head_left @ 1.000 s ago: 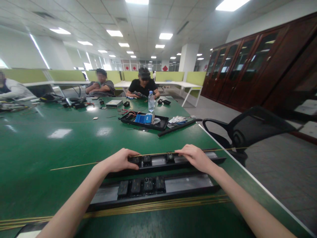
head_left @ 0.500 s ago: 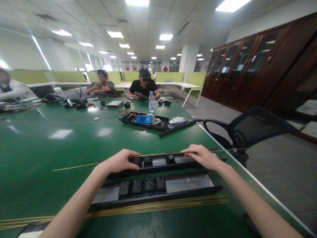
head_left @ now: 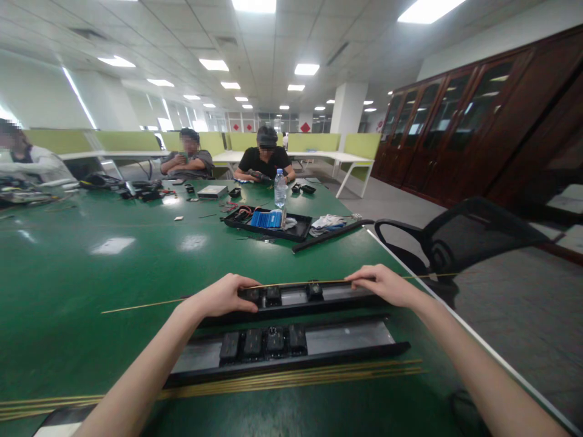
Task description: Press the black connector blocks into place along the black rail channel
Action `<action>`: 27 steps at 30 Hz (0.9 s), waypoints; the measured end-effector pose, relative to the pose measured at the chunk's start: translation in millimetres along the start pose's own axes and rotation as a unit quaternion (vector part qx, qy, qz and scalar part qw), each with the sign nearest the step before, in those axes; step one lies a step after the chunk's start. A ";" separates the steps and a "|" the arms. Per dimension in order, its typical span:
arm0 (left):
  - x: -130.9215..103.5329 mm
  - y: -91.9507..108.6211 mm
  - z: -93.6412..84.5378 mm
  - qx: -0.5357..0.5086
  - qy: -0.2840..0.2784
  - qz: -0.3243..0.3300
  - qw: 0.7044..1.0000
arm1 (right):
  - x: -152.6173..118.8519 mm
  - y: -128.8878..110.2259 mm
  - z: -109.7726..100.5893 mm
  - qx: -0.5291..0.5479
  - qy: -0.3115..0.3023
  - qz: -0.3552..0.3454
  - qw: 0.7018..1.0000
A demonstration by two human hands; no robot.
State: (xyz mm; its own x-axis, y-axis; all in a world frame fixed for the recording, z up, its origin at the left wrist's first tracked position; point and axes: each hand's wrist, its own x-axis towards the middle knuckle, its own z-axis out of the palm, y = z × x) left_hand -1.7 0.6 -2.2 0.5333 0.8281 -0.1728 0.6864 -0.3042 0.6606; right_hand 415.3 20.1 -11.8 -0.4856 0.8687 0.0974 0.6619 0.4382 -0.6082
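A long black channel-shaped housing lies across the green table, with black blocks inside its grey trough. A thin brass-coloured rod runs along its far edge and sticks out past both ends. My left hand is closed round the left part of this housing, thumb on the near side and fingers over the far edge by the rod. At the right part, my right hand pinches the rod against the far edge; its fingertips are partly hidden. Nearer to me lies a second similar housing with several black blocks in a row.
Several loose brass-coloured rods lie along the near side. Farther off are a black tray with a blue finned part, a water bottle and gloves. A chair stands right; other people sit beyond.
My right hand has slid a little to the right along the rod and far edge. My left hand stays in place on the housing.
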 end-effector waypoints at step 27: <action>-0.5 1.1 0.2 0.004 -0.002 -0.004 1.000 | -8.9 12.5 -19.5 0.022 -0.022 0.053 0.998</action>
State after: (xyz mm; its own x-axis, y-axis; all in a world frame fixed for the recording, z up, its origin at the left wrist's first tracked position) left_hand -1.1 -0.2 -1.6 0.5299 0.8287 -0.1802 0.6947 -0.3023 0.6527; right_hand 439.1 22.3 -4.9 -0.4385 0.8987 -0.0033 0.6862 0.3324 -0.6470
